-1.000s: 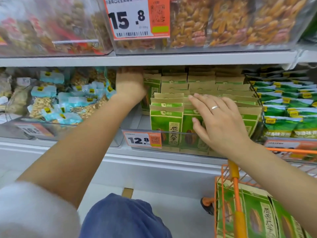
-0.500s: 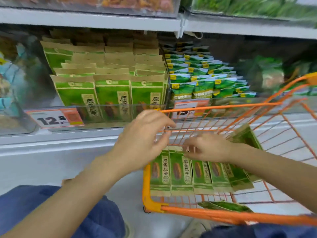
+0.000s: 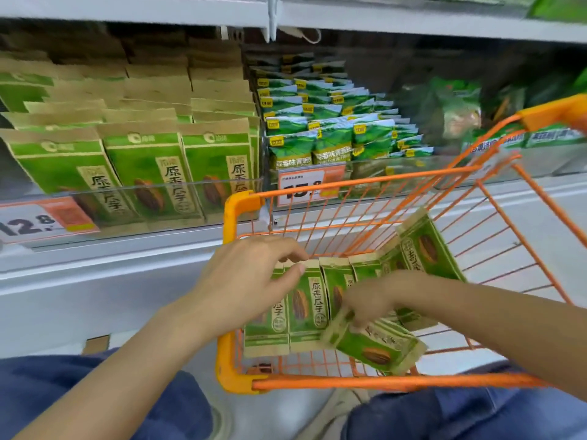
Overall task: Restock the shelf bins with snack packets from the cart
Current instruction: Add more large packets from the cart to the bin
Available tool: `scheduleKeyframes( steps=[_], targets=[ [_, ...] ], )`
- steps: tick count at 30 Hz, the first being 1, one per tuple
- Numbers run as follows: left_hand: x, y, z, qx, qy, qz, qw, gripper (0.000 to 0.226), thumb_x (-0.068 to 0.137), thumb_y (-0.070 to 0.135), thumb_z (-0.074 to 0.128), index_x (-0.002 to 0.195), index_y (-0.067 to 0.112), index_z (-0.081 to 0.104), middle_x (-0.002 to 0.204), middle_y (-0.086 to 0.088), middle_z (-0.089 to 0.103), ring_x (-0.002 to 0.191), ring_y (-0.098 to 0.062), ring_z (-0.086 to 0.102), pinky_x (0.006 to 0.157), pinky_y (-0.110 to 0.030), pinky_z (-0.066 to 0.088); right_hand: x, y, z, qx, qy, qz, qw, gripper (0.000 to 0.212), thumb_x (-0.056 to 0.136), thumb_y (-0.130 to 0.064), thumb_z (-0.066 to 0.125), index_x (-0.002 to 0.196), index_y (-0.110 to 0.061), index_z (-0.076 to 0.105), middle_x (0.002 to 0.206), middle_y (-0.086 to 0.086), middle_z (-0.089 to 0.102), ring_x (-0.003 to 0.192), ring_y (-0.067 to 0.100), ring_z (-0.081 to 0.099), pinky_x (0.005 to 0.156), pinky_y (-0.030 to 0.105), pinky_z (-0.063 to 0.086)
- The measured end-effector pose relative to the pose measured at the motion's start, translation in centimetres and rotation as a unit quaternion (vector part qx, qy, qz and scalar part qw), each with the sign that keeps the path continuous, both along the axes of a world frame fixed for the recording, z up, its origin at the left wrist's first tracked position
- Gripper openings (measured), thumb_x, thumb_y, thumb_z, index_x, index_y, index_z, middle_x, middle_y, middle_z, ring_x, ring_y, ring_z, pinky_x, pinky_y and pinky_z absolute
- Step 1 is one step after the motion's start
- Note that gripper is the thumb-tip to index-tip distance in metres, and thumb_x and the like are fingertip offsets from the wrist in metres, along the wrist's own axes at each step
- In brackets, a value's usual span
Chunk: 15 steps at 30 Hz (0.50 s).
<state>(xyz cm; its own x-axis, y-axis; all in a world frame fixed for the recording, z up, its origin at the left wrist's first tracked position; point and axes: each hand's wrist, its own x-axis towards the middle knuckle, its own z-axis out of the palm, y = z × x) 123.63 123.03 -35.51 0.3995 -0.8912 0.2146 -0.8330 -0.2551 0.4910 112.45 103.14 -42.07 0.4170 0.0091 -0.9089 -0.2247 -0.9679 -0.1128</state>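
A tilted green snack packet (image 3: 378, 344) is pinched at its top edge by the right hand (image 3: 373, 300), low inside the orange cart (image 3: 236, 328). The top of the standing packets (image 3: 305, 300) just left of it is pinched by the left hand (image 3: 244, 281). Above both hands, the shelf bin (image 3: 133, 185) is seen filled with matching packets.

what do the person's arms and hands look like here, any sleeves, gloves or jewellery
Both forearms are bare up to the picture's edge, with no sleeve showing. The left hand and the right hand wear no gloves. No ring, watch or bracelet can be made out on either, though the right hand's fingers are blurred and partly hidden. Below the arms, blue fabric covers the knees.
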Motion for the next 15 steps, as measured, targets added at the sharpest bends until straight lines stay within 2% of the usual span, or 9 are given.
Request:
scheduleKeyframes(
  steps=[2, 3, 5, 7, 9, 11, 13, 15],
  targets=[
    [0.2, -0.1, 0.0, -0.028, 0.072, 0.001, 0.997, 0.021, 0.091, 0.042, 0.051, 0.104, 0.037, 0.067, 0.099, 0.024, 0.066, 0.096, 0.005, 0.058, 0.072, -0.02, 0.044, 1.3, -1.6, 3.3, 0.092, -0.095, -0.121, 0.984, 0.019, 0.092, -0.028, 0.062, 0.094, -0.011, 0.069, 0.068, -0.005, 0.059, 0.065, 0.011, 0.057, 0.062, 0.03, 0.048],
    [0.3, -0.1, 0.1, -0.055, 0.135, 0.002, 0.989, 0.021, 0.089, 0.041, 0.051, 0.103, 0.037, 0.067, 0.1, 0.022, 0.067, 0.096, 0.004, 0.059, 0.076, -0.019, 0.047, 1.7, -2.2, 5.4, 0.14, -0.139, -0.179, 0.964, 0.014, 0.091, -0.026, 0.064, 0.094, -0.014, 0.071, 0.069, -0.01, 0.064, 0.066, 0.007, 0.06, 0.062, 0.024, 0.049],
    [0.9, 0.1, 0.9, -0.12, 0.267, 0.02, 0.956, 0.02, 0.086, 0.036, 0.054, 0.103, 0.035, 0.065, 0.102, 0.016, 0.069, 0.095, 0.0, 0.063, 0.079, -0.017, 0.05, 2.1, -2.5, 9.6, 0.22, -0.208, -0.258, 0.917, 0.01, 0.087, -0.025, 0.069, 0.09, -0.016, 0.072, 0.076, -0.006, 0.07, 0.07, 0.008, 0.064, 0.06, 0.021, 0.049],
    [1.7, 0.3, 2.2, -0.186, 0.361, 0.053, 0.912, 0.021, 0.087, 0.036, 0.058, 0.106, 0.032, 0.064, 0.103, 0.009, 0.071, 0.093, -0.006, 0.066, 0.079, -0.022, 0.053, 2.3, -2.1, 12.7, 0.284, -0.269, -0.287, 0.874, 0.009, 0.083, -0.025, 0.071, 0.083, -0.017, 0.074, 0.08, 0.001, 0.073, 0.071, 0.012, 0.067, 0.059, 0.023, 0.05],
    [2.5, 0.7, 3.8, -0.221, 0.402, 0.073, 0.885, 0.024, 0.086, 0.036, 0.063, 0.108, 0.027, 0.064, 0.1, 0.004, 0.072, 0.089, -0.01, 0.069, 0.074, -0.023, 0.054, 3.2, -1.0, 14.8, 0.321, -0.338, -0.311, 0.829, 0.011, 0.08, -0.023, 0.071, 0.084, -0.014, 0.076, 0.086, 0.009, 0.074, 0.077, 0.017, 0.07, 0.066, 0.03, 0.056],
    [3.0, 1.3, 5.6, -0.212, 0.442, 0.059, 0.87, 0.031, 0.082, 0.035, 0.064, 0.11, 0.023, 0.064, 0.098, 0.0, 0.074, 0.087, -0.015, 0.07, 0.067, -0.021, 0.054, 4.5, 0.4, 16.1, 0.342, -0.393, -0.324, 0.79, 0.026, 0.076, -0.024, 0.073, 0.095, -0.006, 0.075, 0.097, 0.02, 0.072, 0.087, 0.031, 0.07, 0.081, 0.047, 0.055],
    [3.5, 2.4, 7.2, -0.19, 0.44, 0.048, 0.877, 0.036, 0.079, 0.028, 0.074, 0.113, 0.023, 0.064, 0.098, 0.0, 0.075, 0.087, -0.014, 0.071, 0.063, -0.019, 0.053, 6.1, 2.7, 17.3, 0.375, -0.422, -0.323, 0.76, 0.028, 0.074, -0.022, 0.077, 0.097, -0.006, 0.074, 0.099, 0.024, 0.071, 0.092, 0.039, 0.068, 0.087, 0.059, 0.049],
    [4.4, 4.3, 8.9, -0.186, 0.402, 0.068, 0.894, 0.038, 0.075, 0.018, 0.077, 0.11, 0.022, 0.065, 0.094, 0.005, 0.076, 0.084, -0.009, 0.071, 0.062, -0.015, 0.051, 8.0, 5.5, 17.8, 0.392, -0.447, -0.303, 0.745, 0.028, 0.07, -0.024, 0.079, 0.093, -0.009, 0.075, 0.094, 0.022, 0.072, 0.084, 0.031, 0.068, 0.081, 0.057, 0.051]
  ],
)
